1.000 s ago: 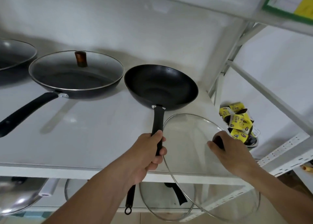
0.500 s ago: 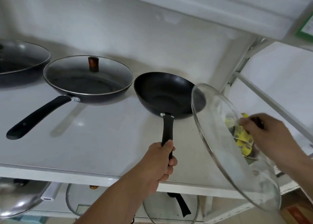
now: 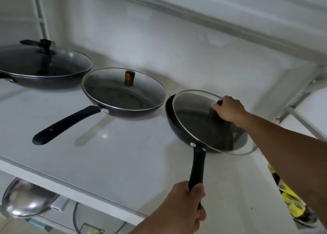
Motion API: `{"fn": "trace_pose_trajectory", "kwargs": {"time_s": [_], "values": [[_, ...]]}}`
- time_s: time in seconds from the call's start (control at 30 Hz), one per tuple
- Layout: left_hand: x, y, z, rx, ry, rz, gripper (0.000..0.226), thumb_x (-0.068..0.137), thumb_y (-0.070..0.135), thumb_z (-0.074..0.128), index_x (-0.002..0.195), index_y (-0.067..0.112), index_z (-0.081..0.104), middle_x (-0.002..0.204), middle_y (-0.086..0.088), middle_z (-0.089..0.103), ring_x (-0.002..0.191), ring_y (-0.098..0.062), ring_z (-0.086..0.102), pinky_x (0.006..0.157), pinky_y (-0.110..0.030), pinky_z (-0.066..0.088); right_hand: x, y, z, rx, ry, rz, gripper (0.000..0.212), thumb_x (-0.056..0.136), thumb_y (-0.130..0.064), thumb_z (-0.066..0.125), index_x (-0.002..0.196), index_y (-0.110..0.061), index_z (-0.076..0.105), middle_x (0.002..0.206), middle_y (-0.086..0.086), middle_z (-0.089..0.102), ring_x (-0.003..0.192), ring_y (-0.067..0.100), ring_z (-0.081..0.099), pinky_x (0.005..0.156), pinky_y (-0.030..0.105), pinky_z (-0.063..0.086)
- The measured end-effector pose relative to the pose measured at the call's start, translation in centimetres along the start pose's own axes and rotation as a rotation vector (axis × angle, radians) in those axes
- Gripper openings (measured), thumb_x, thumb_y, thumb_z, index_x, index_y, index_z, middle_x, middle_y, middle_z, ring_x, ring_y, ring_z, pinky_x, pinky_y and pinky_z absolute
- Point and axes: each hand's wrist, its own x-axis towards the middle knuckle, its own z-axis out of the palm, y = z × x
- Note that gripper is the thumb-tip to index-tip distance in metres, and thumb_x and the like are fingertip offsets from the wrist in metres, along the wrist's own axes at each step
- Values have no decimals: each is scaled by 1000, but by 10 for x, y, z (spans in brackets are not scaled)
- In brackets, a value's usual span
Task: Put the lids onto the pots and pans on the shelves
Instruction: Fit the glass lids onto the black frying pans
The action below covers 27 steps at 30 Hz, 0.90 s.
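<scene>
The right hand [image 3: 228, 110] was closed around the dark knob of a glass lid [image 3: 200, 120], reaching in from the right side with the forearm stretched across the shelf [image 3: 123, 163]. The lid sat tilted over the black pan [image 3: 174, 126]: its left edge stood clear above the pan's left rim, leaving a dark crescent of open pan showing there, while its near right edge overhung the pan's rim toward the shelf. So the lid lay shifted to the right and toward the person, relative to the pan's centre. The left hand [image 3: 185, 202] was wrapped around the end of the pan's handle [image 3: 197, 166], which ran nearly straight back from the pan toward the person, and that grip appeared to steady the pan. Seating the lid probably called for sliding it leftward and away, then lowering the raised edge. Farther left on the same shelf, a middle pan [image 3: 123, 96] and a large wok [image 3: 42, 66] already wore their lids.
</scene>
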Motion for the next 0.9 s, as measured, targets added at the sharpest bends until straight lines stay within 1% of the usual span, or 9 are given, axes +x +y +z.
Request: {"fn": "trace_pose_trajectory", "kwargs": {"time_s": [0.1, 0.17, 0.27, 0.37, 0.43, 0.5, 0.73, 0.83, 0.9], "values": [[1, 0, -2, 74, 15, 40, 21, 99, 31, 44, 94, 13, 55, 41, 5, 50, 35, -7, 41, 41, -15, 35, 12, -1, 12, -3, -15, 8, 43, 95, -43, 54, 111, -4, 61, 108, 20, 67, 99, 41, 62, 83, 41, 49], [1, 1, -3, 139, 20, 75, 22, 98, 31, 43, 97, 13, 56, 46, 4, 52, 37, -7, 43, 43, -15, 37, 19, -2, 15, -16, -16, 6, 44, 95, -43, 54, 112, -3, 62, 110, 21, 68, 100, 41, 62, 81, 40, 49], [1, 1, -4, 160, 19, 95, 22, 98, 29, 42, 99, 12, 56, 52, 2, 52, 36, -5, 45, 43, -12, 37, 25, -7, 17, -29, -27, -1, 44, 96, -43, 53, 112, -3, 62, 110, 21, 68, 93, 38, 60, 77, 37, 47], [-1, 0, -3, 164, 25, 94, 21, 97, 31, 43, 97, 15, 56, 44, 3, 53, 35, -4, 43, 42, -12, 37, 24, -13, 20, -55, -27, -19, 45, 98, -42, 53, 115, -1, 61, 112, 21, 66, 89, 36, 55, 76, 36, 44], [0, 0, -2, 142, 24, 86, 21, 97, 33, 43, 94, 17, 56, 40, 4, 53, 34, -5, 42, 41, -13, 37, 23, -15, 21, -67, -28, -22, 45, 98, -42, 53, 116, -1, 60, 113, 22, 66, 96, 39, 59, 78, 36, 44], [1, 0, -2, 133, 29, 72, 22, 97, 34, 43, 93, 17, 56, 40, 4, 53, 34, -5, 42, 41, -13, 37, 22, -16, 22, -71, -23, -16, 46, 97, -42, 54, 117, -1, 61, 115, 23, 66, 104, 42, 61, 79, 38, 45], [3, -1, -3, 68, 2, 53, 21, 97, 33, 45, 94, 15, 55, 43, 2, 52, 32, -6, 40, 39, -14, 35, 24, -18, 29, -80, -23, 9, 50, 97, -45, 53, 122, -2, 58, 120, 23, 64, 109, 42, 60, 77, 35, 41], [6, -3, -3, 48, -11, 42, 21, 97, 35, 45, 92, 17, 55, 42, 2, 53, 32, -5, 40, 41, -15, 36, 27, -18, 31, -85, -38, 27, 54, 96, -47, 52, 125, -3, 56, 123, 23, 63, 110, 43, 60, 79, 36, 43], [6, -2, -4, 63, -12, 41, 21, 97, 35, 45, 91, 17, 55, 42, 2, 53, 31, -4, 40, 40, -15, 36, 28, -17, 32, -89, -45, 56, 56, 95, -49, 51, 130, -4, 54, 125, 23, 62, 111, 43, 59, 83, 39, 46]]}}
